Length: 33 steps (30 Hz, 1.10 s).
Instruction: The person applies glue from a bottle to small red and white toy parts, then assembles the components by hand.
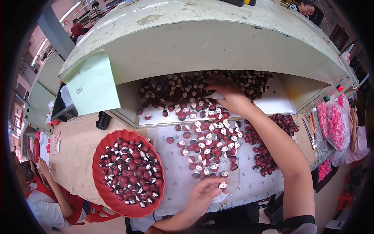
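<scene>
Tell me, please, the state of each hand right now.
Left hand: closed, pinching a small white-faced piece.
Right hand: at the loose pieces inside the box; its grip cannot be told.

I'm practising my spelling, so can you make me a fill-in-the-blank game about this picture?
1. The big bowl is coloured ____.
2. The reaching hand, in the opening of the pale cabinet, is the person's ____ one (left or right).
3. The paper note on the cabinet's front is pale ____.
4. The left hand holds a small piece, and the bowl is on its ____ side (left or right).

Missing words: red; right; green; left.
</scene>
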{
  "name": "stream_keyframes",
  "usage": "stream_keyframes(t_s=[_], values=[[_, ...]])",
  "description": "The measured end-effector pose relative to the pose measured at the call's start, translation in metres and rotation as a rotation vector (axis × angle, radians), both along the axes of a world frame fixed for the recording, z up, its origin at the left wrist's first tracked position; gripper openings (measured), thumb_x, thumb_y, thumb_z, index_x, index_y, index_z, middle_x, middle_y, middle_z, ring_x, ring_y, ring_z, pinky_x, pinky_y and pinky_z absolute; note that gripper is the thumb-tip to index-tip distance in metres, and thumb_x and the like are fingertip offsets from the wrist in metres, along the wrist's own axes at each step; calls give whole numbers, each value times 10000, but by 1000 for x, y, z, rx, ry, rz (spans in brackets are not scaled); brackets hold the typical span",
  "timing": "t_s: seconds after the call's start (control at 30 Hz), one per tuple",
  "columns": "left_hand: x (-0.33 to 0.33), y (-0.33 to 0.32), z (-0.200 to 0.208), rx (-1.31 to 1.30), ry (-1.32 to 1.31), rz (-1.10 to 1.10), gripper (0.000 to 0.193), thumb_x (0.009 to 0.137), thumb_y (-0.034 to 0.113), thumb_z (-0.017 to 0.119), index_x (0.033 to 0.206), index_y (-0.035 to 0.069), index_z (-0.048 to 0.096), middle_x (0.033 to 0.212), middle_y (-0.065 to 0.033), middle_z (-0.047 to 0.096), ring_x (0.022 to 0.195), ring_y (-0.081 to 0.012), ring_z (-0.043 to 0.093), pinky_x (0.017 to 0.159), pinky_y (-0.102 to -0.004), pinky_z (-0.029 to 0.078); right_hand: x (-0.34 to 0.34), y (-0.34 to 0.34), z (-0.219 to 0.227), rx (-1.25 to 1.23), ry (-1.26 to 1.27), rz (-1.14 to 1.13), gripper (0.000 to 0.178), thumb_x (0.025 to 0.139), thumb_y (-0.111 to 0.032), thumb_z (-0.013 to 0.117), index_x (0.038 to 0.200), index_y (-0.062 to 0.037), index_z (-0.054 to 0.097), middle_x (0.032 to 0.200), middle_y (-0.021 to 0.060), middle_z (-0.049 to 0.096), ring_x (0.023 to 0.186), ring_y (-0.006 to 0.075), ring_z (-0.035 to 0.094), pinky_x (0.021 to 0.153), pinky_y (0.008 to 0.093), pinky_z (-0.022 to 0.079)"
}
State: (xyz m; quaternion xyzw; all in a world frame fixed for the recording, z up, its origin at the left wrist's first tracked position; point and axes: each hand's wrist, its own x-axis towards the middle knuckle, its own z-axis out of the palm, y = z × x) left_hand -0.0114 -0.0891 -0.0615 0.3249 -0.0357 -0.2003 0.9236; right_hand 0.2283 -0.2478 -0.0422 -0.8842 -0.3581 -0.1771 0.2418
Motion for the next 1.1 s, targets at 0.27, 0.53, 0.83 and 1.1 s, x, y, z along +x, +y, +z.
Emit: stream_keyframes(t_s=[0.27,0.53,0.83,1.1], values=[[0,3,1,18,-12,-4,271,793,21,510,1060,-10,484,1032,-116,524,871,-175,531,795,-295,412,26,18,16,-85,351,-209,320,688,-95,588,1004,-91,537,1031,140,521,962,297,488,845,372,373],[4,3,2,34,-3,28,264,798,14,504,1061,-11,488,1031,-94,527,881,-154,530,802,-285,413,80,50,-12,88,-222,-251,319,719,-184,583,984,-19,518,964,189,522,940,334,481,809,381,375],[1,-2,5,144,-2,15,247,799,14,511,1046,-2,503,1014,-78,534,876,-134,538,792,-254,417,37,31,16,-25,-226,-269,190,722,-164,563,898,-90,572,907,114,562,870,301,518,786,375,397],[8,10,15,492,-304,321,225,766,16,551,991,2,540,952,-86,556,826,-128,546,713,-243,434,-198,-20,53,303,450,-234,149,638,37,593,758,-15,521,737,98,564,707,228,567,652,292,435]])
